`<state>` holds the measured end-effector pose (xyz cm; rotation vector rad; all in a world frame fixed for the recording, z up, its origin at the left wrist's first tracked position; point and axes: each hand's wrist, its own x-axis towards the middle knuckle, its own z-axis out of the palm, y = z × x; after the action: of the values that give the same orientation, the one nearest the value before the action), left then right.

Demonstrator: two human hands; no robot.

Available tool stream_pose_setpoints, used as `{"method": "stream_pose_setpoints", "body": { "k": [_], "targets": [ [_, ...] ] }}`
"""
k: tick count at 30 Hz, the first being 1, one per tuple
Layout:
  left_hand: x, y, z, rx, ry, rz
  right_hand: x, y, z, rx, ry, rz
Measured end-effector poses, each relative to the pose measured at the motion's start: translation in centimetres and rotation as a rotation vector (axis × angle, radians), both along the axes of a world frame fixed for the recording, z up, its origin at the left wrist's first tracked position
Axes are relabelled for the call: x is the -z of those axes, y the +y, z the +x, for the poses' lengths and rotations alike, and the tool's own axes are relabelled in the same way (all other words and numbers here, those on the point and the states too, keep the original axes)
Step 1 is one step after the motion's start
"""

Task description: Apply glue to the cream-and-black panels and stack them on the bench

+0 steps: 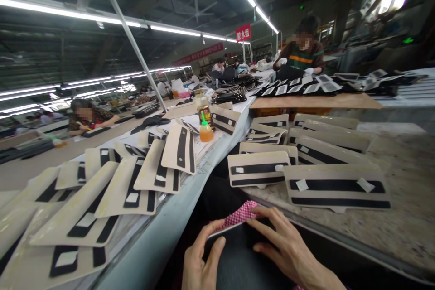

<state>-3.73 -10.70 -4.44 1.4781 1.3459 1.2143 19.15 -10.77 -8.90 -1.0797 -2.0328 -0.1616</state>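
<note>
A dark, smooth black panel with a thin pale edge is held low in front of me. My left hand is closed on its left edge, thumb on the dark face and fingers curled behind. My right hand grips the far right edge, its fingertips bent over the rim and resting on the face. Behind the panel shows some pink checked cloth. The panel's lower part runs out of view.
Beige panels with black strips and white tabs overlap on the left table. Similar panels stand in rows on the right. An orange glue bottle stands beside a jar. Co-workers sit behind tables.
</note>
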Motion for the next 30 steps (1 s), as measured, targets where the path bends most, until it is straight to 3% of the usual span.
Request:
{"method": "stream_pose_setpoints", "body": {
  "k": [7, 17, 22, 25, 30],
  "targets": [
    [-0.7, -0.2, -0.6, -0.041, 0.096, 0.162, -1.1, 1.0, -2.2, -0.009, 0.081, 0.067],
    [0.4, -0.6, -0.8, -0.104, 0.189, 0.266, -1.3, 1.1, -2.8, -0.023, 0.115, 0.138],
    [0.8, -0.5, -0.7, -0.11, 0.196, 0.27, -1.8, 1.6, -3.3, -0.104, 0.257, -0.022],
    [0.6, -0.5, -0.6, -0.105, 0.208, 0.269, -2.7, 1.6, -3.6, -0.114, 0.33, -0.071],
    [-0.9, -1.2, -0.5, -0.181, 0.167, 0.228, -5.2, 0.1, -3.6, -0.139, 0.248, 0.04]
  ]
}}
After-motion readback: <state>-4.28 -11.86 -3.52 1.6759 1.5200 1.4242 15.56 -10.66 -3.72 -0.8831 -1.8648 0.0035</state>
